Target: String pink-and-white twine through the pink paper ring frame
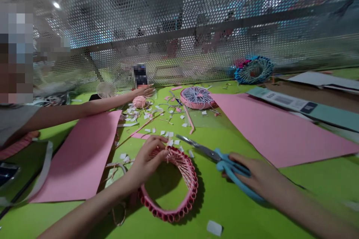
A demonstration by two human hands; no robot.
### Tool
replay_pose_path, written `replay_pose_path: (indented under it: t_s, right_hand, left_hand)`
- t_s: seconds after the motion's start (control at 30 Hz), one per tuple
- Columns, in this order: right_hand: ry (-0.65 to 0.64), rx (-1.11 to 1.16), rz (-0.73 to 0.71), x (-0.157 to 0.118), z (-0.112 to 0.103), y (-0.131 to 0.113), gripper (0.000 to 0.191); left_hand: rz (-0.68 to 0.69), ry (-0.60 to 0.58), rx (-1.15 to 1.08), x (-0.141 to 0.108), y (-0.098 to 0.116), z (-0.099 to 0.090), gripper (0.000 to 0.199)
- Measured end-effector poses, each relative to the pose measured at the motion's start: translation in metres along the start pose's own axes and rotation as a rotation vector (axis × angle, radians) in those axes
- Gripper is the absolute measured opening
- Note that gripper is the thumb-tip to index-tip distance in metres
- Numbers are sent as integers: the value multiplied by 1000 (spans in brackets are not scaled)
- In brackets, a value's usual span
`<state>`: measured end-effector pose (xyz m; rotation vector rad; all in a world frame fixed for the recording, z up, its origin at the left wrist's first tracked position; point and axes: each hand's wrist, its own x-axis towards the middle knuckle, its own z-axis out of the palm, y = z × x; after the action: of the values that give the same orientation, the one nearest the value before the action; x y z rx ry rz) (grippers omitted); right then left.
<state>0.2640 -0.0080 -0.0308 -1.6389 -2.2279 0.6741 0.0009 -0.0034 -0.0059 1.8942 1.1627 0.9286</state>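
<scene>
Left grip (148, 160) pinches the pink paper ring (192, 183) while my right grip (244, 175) clenches the blue scissors (223, 162), whose blades (195, 145) could nick the ring if either hold slips.

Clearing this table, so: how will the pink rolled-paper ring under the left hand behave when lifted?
The pink rolled-paper ring looks light for its size, since it seems built of paper. Its narrow open band will probably flex rather than stay stiff. The thin strands across it, beside the left hand, look fragile and could snag.
</scene>
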Motion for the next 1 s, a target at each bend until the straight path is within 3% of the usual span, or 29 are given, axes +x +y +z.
replay_pose_path:
  t_s: [0.07, 0.2, 0.37, 0.5, 0.67, 0.77, 0.87, 1.0]
  right_hand:
    - [-30, -29, 81, 0, -7, 7, 19]
    - [43, -277, 240, -3, -24, 21, 21]
    - [-13, -435, 336, -1, -36, 27, 18]
    - [-43, -475, 422, 6, -42, 33, 15]
    - [-77, -584, 346, 11, -48, 46, 20]
    - [-23, -622, 319, 13, -50, 30, 18]
    - [82, -430, 215, 19, -44, -8, 21]
    - [-89, -66, -20, 29, -20, -56, 33]
  left_hand:
    - [-8, 29, 15, 0, 4, -2, 14]
    - [-13, 9, 208, 4, 21, -20, 12]
    - [-109, -65, 750, 7, 36, -60, 16]
    - [-345, -199, 1265, 1, 24, -83, 27]
    - [-558, -240, 1477, -12, 3, -102, 35]
    - [-602, -248, 1473, -18, -2, -111, 34]
    - [-562, -223, 1449, -19, 3, -113, 31]
    - [-403, -160, 1284, -11, 14, -95, 28]
